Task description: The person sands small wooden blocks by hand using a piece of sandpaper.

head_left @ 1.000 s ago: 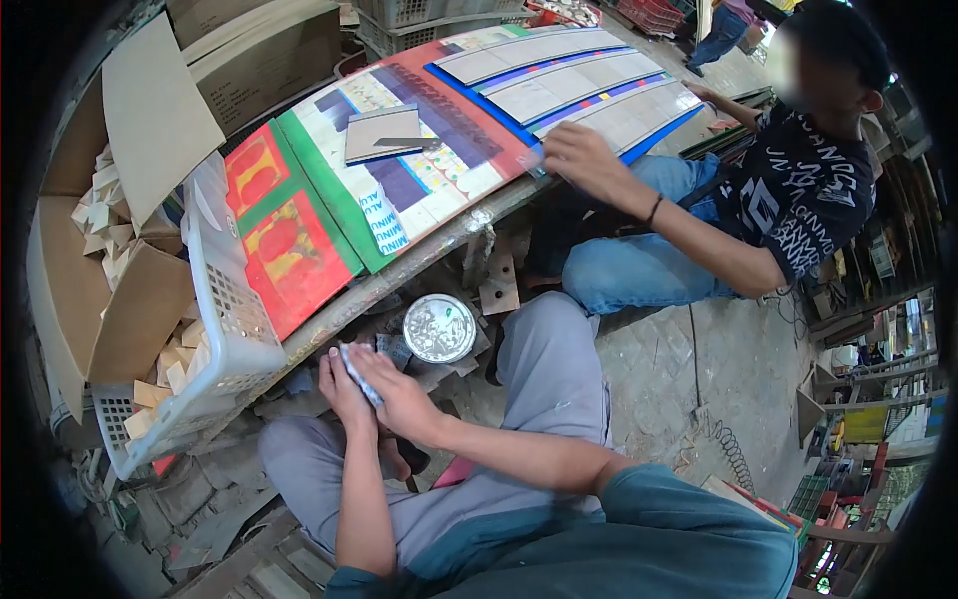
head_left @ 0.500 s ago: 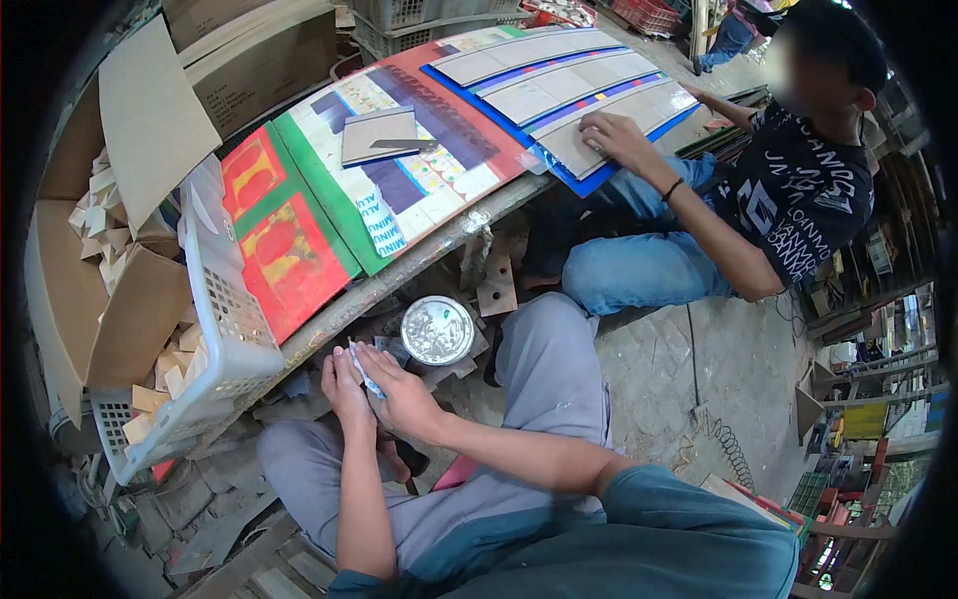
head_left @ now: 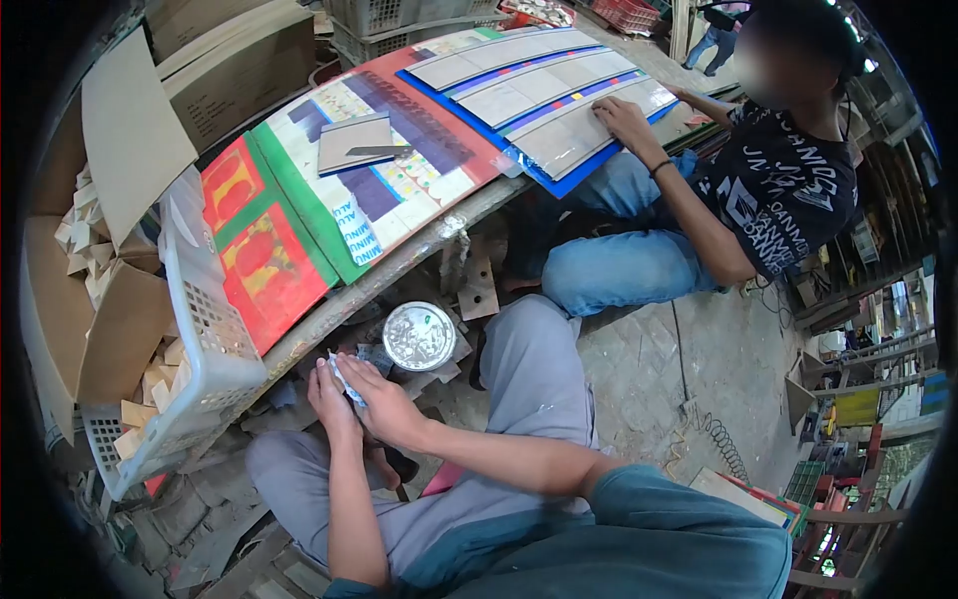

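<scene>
A crumpled white-and-blue piece [head_left: 345,380], paper or thin cloth, is pressed between my two palms above my lap. My left hand [head_left: 332,407] lies along its left side, fingers pointing away from me. From the right, my right hand [head_left: 387,405] covers it with fingers held together. Only a strip of the piece shows between the hands, so its full shape is hidden. Just beyond them stands a round metal can [head_left: 419,336] with a smeared silvery top.
A low table [head_left: 429,222] carries printed sheets, a small board [head_left: 351,143] with a blade on it, and blue-edged panels [head_left: 559,95]. A white plastic crate [head_left: 215,319] with wood blocks stands left. Opposite, a co-worker [head_left: 773,190] rests a hand on the panels.
My hands stay pressed around the crumpled piece and shift slightly. The co-worker's hand has slid farther back along the panels. The whole view has moved a little.
</scene>
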Available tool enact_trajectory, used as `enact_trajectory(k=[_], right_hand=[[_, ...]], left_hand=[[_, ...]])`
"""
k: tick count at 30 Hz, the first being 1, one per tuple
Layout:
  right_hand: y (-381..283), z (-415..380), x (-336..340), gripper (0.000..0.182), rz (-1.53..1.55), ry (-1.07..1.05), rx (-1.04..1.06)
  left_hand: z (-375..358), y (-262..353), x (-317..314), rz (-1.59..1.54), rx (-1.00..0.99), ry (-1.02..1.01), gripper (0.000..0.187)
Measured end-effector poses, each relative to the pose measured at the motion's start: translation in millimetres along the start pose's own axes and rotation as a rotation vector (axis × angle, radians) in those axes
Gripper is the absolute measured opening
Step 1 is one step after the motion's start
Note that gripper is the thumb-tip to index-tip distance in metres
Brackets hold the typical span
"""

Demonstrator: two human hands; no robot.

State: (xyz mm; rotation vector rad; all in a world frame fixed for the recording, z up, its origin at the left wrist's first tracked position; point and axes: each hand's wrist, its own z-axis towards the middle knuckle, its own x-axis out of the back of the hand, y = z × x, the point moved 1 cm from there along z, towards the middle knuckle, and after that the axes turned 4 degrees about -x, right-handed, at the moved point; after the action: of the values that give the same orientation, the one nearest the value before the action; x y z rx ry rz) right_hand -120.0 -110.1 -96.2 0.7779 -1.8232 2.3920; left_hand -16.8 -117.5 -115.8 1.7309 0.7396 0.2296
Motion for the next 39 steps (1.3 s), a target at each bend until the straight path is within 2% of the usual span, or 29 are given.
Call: enact_trajectory(k=[2,7,9,10,12,13,15,16,18,19,20,22,24,26,28,29,30,32,34,35,36,37,39], right_hand=[[-1,-1,-1,0.064,0.0,-0.013,0.031],[-2,-3,-3,0.061,0.048,-0.034,0.051],[10,5,-3,0.059,0.028,0.043,-0.086],[14,9,1,0.056,0.015,0.041,-0.096],[12,7,5,0.056,-0.002,0.023,-0.036],[5,5,6,0.056,0.012,0.012,-0.038],[-9,2,6,0.057,0.01,0.033,0.179],[-11,4,7,0.057,-0.004,0.062,0.185],[2,11,9,0.052,0.051,0.087,-0.082],[10,14,10,0.054,0.054,0.03,-0.166],[16,13,9,0.059,0.017,0.032,-0.159],[-2,7,16,0.069,-0.028,0.021,0.033],[-17,3,11,0.072,-0.026,0.054,0.189],[-14,7,12,0.07,0.021,0.076,0.051],[-1,20,17,0.071,0.063,-0.008,-0.136],[-2,20,19,0.071,0.004,0.028,-0.04],[-8,18,22,0.071,0.0,0.035,-0.041],[-23,15,26,0.068,-0.061,0.042,0.194],[-11,17,26,0.063,-0.027,0.053,0.143],[11,20,25,0.061,-0.098,-0.001,0.051],[14,27,27,0.059,-0.169,-0.051,-0.036],[15,26,29,0.056,-0.074,-0.04,-0.226],[6,24,31,0.057,-0.064,0.059,-0.171]], left_hand=[[-1,2,-4,-0.12,0.082,0.064,0.027],[-3,-2,2,-0.074,0.084,0.113,0.027],[-7,-4,1,0.123,-0.131,-0.016,0.028],[-9,-3,0,0.128,-0.132,-0.012,0.028],[-10,1,-3,0.212,-0.198,-0.04,0.029],[-5,-2,-4,0.086,-0.177,-0.007,0.027],[-3,-1,-6,0.006,-0.186,-0.006,0.026],[-6,1,-6,-0.075,-0.189,-0.013,0.025],[-4,-6,2,0.109,-0.283,-0.016,0.022],[-7,0,0,0.14,-0.311,-0.043,0.021],[-9,5,-4,0.172,-0.334,-0.067,0.021],[-2,1,1,0.295,-0.367,-0.034,0.022],[-4,16,-4,0.294,-0.494,0.017,0.023],[-6,17,4,0.254,-0.417,-0.069,0.022],[-9,22,-2,0.157,-0.415,-0.109,0.021],[-10,26,-4,0.137,-0.388,-0.125,0.02],[-10,29,-5,0.119,-0.363,-0.145,0.018],[0,22,1,0.171,-0.398,-0.129,0.017],[-3,23,3,0.155,-0.502,-0.171,0.017],[-11,27,1,-0.058,-0.36,-0.261,0.015],[-12,31,-2,-0.059,-0.364,-0.268,0.015],[-13,33,-5,-0.11,-0.329,-0.288,0.017],[-10,33,-8,-0.22,-0.266,-0.277,0.015]])
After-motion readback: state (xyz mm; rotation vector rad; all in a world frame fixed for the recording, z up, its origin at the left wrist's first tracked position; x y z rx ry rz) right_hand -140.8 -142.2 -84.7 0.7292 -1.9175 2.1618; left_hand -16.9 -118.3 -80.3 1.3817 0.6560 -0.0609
